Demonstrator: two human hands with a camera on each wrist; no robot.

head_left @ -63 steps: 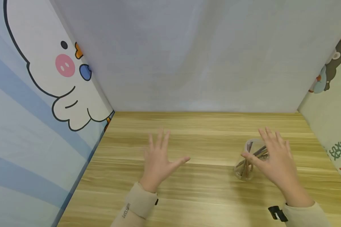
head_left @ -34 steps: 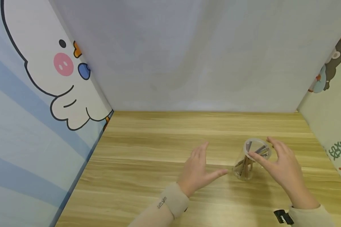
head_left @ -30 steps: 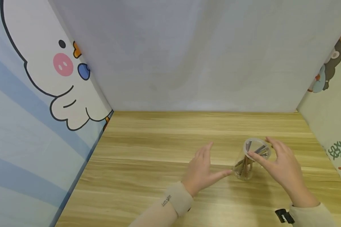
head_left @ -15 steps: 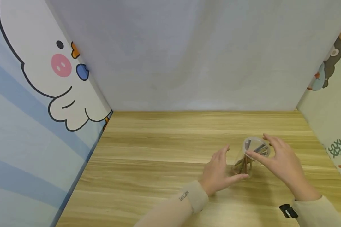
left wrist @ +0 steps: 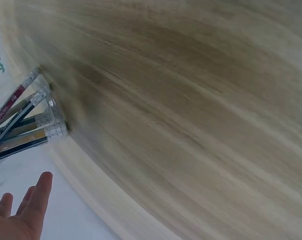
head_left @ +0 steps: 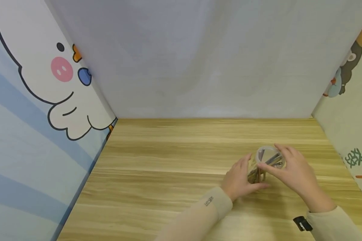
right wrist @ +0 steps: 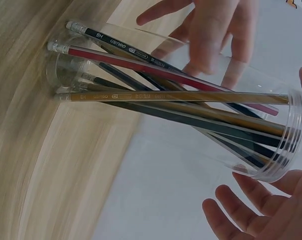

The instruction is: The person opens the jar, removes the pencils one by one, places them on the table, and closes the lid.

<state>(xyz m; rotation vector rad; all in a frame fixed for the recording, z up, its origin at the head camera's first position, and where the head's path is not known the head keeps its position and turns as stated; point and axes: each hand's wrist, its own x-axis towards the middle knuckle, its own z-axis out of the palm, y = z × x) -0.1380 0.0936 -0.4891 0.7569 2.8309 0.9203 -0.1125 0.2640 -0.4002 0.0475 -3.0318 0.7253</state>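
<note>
A clear plastic jar (head_left: 256, 175) of pencils stands upright at the right of the table. In the right wrist view, several pencils (right wrist: 175, 100), black, red, gold and dark green, lean inside with their eraser ends at the base. My right hand (head_left: 295, 170) holds the jar's ringed top (right wrist: 295, 132), thumb on the near side and index finger on the far side. Around the lower body is my left hand (head_left: 238, 180), thumb in front and fairly straight fingers behind. In the left wrist view these fingers (left wrist: 36, 202) look apart from the jar; whether the thumb touches it I cannot tell.
The wood-grain table (head_left: 175, 160) meets a pale grey back wall (head_left: 199, 67). A blue panel with a white cartoon bird (head_left: 39, 60) borders the left side. On the right rises a cream panel (head_left: 344, 127) with cartoon figures and characters.
My left hand has moved right across the table to the jar's lower body. My right hand has come onto the jar's top. The jar has stayed in its place on the table.
</note>
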